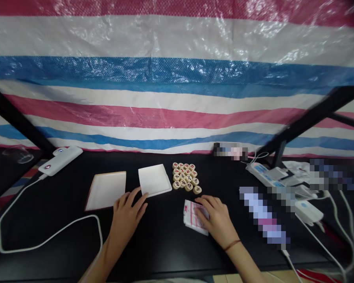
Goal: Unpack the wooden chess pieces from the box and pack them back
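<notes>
My left hand (129, 209) hovers low over the black table with its fingers spread, the tips at the near left corner of a shallow white box half (153, 179). To its left lies another shallow tray, white inside with a brown rim (125, 177). My right hand (217, 216) rests at the right side of a folded white sheet with red lines (191, 214); thumb and index finger lie over it, apart from each other. Behind the sheet, round Chinese chess pieces (185, 177) with red and black characters sit in close rows.
A white power bank (60, 160) with a looping white cable (47, 245) lies at the left. On the right are a power strip (262, 173) with plugs and cords, and a blurred-out long object (264, 218). A striped plastic sheet (165, 98) hangs behind the table.
</notes>
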